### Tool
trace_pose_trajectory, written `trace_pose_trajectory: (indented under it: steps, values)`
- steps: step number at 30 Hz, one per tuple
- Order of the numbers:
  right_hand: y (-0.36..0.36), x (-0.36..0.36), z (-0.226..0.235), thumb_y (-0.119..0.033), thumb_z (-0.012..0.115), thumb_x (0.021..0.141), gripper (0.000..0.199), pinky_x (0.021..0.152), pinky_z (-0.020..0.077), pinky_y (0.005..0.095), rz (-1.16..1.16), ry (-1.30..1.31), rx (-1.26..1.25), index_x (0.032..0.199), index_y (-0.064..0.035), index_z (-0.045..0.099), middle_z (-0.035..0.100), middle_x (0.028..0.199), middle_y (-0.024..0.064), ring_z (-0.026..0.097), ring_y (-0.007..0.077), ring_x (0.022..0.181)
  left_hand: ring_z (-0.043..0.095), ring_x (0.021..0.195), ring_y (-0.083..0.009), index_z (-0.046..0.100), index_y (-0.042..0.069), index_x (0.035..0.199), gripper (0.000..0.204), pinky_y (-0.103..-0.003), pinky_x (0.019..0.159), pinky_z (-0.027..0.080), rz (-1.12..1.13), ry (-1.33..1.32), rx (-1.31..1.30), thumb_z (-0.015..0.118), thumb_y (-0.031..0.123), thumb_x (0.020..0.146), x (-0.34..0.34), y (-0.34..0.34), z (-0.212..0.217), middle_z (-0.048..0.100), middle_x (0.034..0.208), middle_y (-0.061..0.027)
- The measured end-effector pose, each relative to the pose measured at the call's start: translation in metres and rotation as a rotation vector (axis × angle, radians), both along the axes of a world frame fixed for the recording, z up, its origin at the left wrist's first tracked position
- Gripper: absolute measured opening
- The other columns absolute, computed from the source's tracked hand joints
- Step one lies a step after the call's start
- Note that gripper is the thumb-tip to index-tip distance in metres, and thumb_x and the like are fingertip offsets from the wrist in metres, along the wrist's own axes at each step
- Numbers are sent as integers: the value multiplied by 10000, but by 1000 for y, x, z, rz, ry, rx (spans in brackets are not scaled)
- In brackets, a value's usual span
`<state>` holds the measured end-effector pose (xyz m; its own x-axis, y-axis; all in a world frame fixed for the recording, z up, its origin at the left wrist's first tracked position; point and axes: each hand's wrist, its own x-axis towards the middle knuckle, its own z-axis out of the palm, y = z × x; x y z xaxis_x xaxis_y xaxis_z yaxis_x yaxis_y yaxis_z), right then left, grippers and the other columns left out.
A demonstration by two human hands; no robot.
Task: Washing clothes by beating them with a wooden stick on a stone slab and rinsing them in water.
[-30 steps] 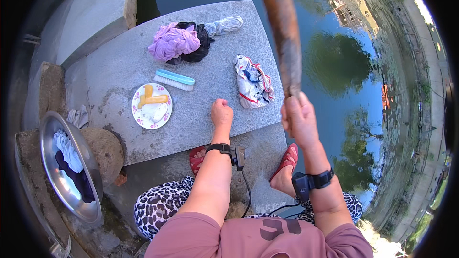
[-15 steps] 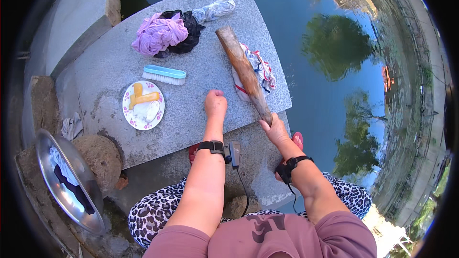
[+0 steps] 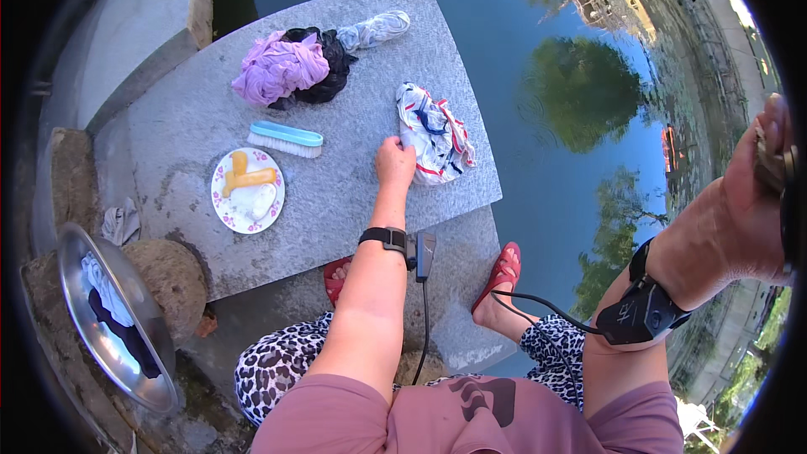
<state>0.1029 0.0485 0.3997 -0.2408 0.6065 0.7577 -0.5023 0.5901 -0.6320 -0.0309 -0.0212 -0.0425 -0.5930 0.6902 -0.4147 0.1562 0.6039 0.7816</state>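
Observation:
On the stone slab (image 3: pixel 336 193) lies a bunched white cloth (image 3: pixel 441 139) with red and dark blue trim. My left hand (image 3: pixel 395 161) is closed at the cloth's left edge, its fingertips at the fabric. Raised high at the far right edge of the view is my right hand (image 3: pixel 748 193), wrapped round the end of the wooden washing bat (image 3: pixel 767 151). Most of the bat is out of the picture. Left of my left hand are a blue scrubbing brush (image 3: pixel 286 139), bristles down, and a flowered plate (image 3: pixel 220 202) bearing yellow and white soap pieces (image 3: pixel 252 178).
Purple laundry (image 3: pixel 282 71), black cloth (image 3: pixel 336 71) and a twisted pale cloth (image 3: pixel 374 30) lie toward the slab's far side. A metal basin (image 3: pixel 71 286) with clothes leans at the left beside a round stone (image 3: pixel 172 282). Water (image 3: pixel 546 210) borders the slab's right side.
My right hand has swung the bat up off the white cloth to the far right. My left hand has moved slightly forward and right, to the cloth's edge.

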Motion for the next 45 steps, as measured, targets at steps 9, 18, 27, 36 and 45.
trace_pose_trajectory:
  steps: [9, 18, 27, 36, 45]
  values:
    - [-130, 105, -396, -347, 663, 848, 370, 662, 488, 379, -358, -1380, -1029, 903, 1, 549, 579, 670, 100, 594, 251, 668, 652, 910, -292, 629, -26, 1097, 381, -363, 828, 499, 12, -129, 72, 602, 236, 821, 10, 10, 3, 677, 981, -186]
    - [-53, 28, -117, -595, 541, 869, 566, 361, 329, 206, -296, -510, -549, 1001, -48, 475, 515, 660, 33, 458, 74, 444, 629, 922, -402, 627, -49, 969, 473, -442, 828, 493, 16, -99, 71, 684, 291, 645, -4, 4, -13, 656, 945, -261]
    - [-96, 36, -261, -411, 670, 825, 401, 627, 473, 326, -450, -604, -472, 947, -68, 502, 568, 767, 107, 556, 216, 634, 618, 913, -397, 589, -57, 988, 483, -438, 823, 484, 31, -32, 126, 678, 268, 642, -18, -3, 19, 640, 957, -253]
    - [-108, 91, -307, -309, 621, 903, 305, 408, 397, 257, -322, -1125, -1049, 910, -24, 513, 508, 600, 10, 471, 79, 440, 631, 837, -317, 525, -65, 1051, 458, -395, 760, 502, -110, 24, 266, 733, 179, 724, 41, 26, 26, 619, 929, -215]
    - [-28, 15, -31, -660, 504, 849, 631, 466, 342, 222, -283, -224, -230, 1031, -56, 485, 431, 715, 14, 430, 104, 532, 600, 1004, -261, 389, -72, 1316, 579, -347, 869, 485, -145, -299, 434, 618, 61, 801, 19, 3, -22, 549, 1162, -207]
